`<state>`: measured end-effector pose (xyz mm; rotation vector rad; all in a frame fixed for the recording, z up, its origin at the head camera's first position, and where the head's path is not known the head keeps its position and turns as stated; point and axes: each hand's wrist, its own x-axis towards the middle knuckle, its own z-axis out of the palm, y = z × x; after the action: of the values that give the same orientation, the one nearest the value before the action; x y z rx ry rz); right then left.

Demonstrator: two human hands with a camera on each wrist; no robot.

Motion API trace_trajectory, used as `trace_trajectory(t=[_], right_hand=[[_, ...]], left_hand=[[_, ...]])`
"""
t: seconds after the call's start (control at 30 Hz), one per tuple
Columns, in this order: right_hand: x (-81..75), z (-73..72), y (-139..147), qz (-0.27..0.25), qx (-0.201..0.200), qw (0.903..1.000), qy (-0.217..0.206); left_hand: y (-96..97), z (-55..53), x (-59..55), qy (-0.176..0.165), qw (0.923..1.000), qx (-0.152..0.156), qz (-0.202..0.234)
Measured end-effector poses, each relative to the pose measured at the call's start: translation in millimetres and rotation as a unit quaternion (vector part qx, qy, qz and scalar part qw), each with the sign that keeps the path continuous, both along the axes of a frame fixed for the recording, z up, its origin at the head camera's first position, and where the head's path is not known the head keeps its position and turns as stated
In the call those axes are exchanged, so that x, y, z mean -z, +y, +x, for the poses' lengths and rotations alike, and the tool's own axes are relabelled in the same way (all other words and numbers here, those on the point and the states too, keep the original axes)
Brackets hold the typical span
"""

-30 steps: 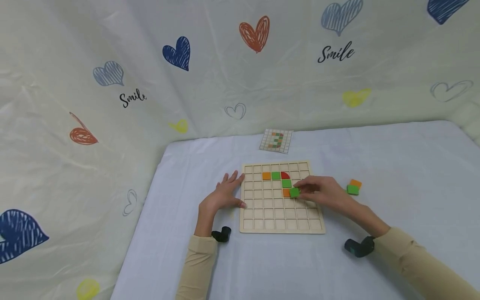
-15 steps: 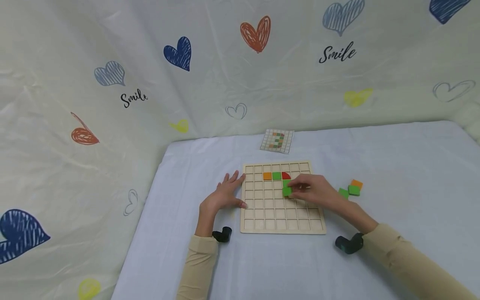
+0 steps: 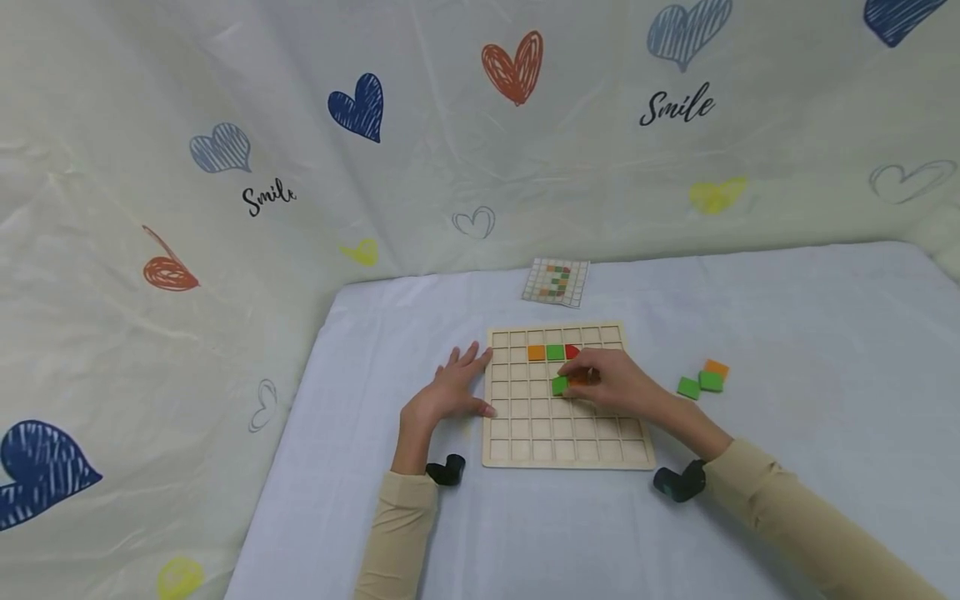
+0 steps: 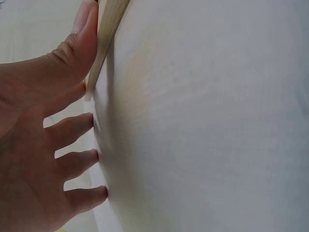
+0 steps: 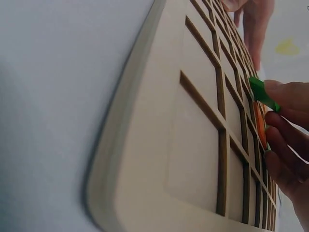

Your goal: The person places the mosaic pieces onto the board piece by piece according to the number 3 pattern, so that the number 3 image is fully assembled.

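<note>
1. The left hand lies with fingers straight and spread apart, thumb and forefinger touching the left edge of the wooden grid board.
2. In the board's second row from the top sit an orange square tile, a green square tile and a red tile, side by side; the right hand partly hides the red one.
3. Behind the board, a printed pattern card lies on the white tablecloth.
4. The right hand pinches another green tile between thumb and fingers, tilted over the middle of the board, close beside an orange piece on the grid.
5. Right of the board lie a loose green tile and, just beside it, a second loose green tile partly covering a loose orange tile.
</note>
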<state>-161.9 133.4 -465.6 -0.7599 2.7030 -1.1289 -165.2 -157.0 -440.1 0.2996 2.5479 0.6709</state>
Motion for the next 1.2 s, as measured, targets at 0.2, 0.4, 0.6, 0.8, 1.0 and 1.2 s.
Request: trace_trajectory(t=[0.2,0.4,0.6,0.8,1.0,1.2], right_hand=[[3.3,-0.8,-3,0.012,-0.006,0.9998,0.016],[3.5,0.5,-3,0.043,-0.008,0.9989,0.016],[2.2,1.6,-2,0.053,-0.011,0.9984,0.017],[1.5,2.9,-1,0.047,-0.017,0.9985,0.021],[2.6,2.7,2,0.032,-0.019,0.9986,0.037],[-0.2,4.8,9,0.018,-0.017,0.998,0.059]], left_hand=[[0.5,0.0,-0.8,0.002,1.0,0.002,0.0],[1.1,0.5,0.2,-0.002,1.0,0.005,0.001],[1.1,0.9,1.2,-0.002,1.0,0.007,0.003],[0.8,1.0,1.6,-0.002,1.0,0.005,0.006],[0.4,0.7,3.4,0.005,1.0,0.002,0.003],[0.3,1.4,0.6,0.005,1.0,-0.002,0.004]])
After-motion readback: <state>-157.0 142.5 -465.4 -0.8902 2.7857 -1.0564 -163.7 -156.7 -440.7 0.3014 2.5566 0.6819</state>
